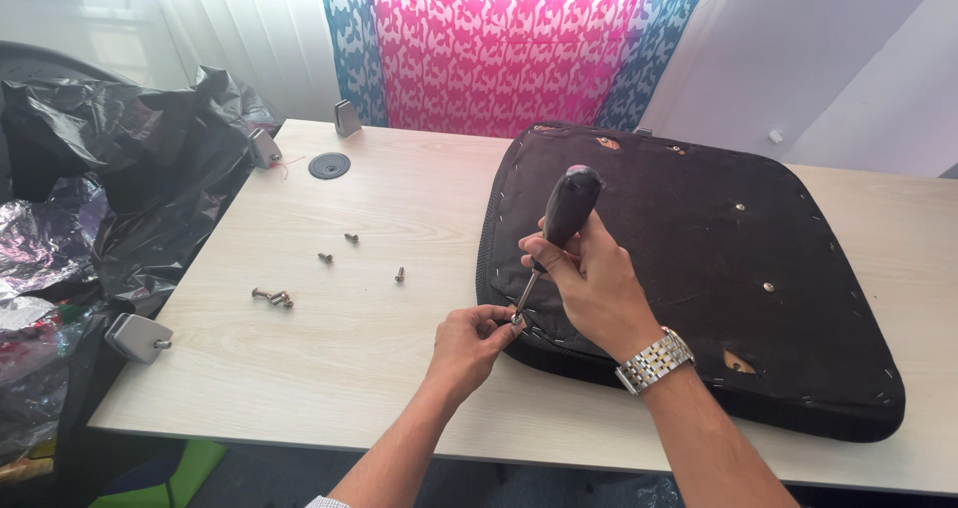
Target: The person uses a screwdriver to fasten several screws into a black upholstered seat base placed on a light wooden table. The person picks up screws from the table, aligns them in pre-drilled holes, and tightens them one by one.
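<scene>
A black upholstered seat pad (718, 249) lies upside down on a light wooden table (399, 199), with staples along its edge. My right hand (589, 278), wearing a metal wristwatch (654, 360), grips a screwdriver with a dark handle (567, 209). Its shaft slants down to the pad's near left edge. My left hand (469, 343) pinches something small at the screwdriver tip (517, 318); what it is cannot be made out.
Several loose screws (274, 296) lie on the table left of the pad. A round grey cable cover (329, 166) sits near the back. Metal brackets (140, 336) stand at the table's left edge. Black plastic bags (130, 159) are piled at left. A patterned curtain (499, 39) hangs behind.
</scene>
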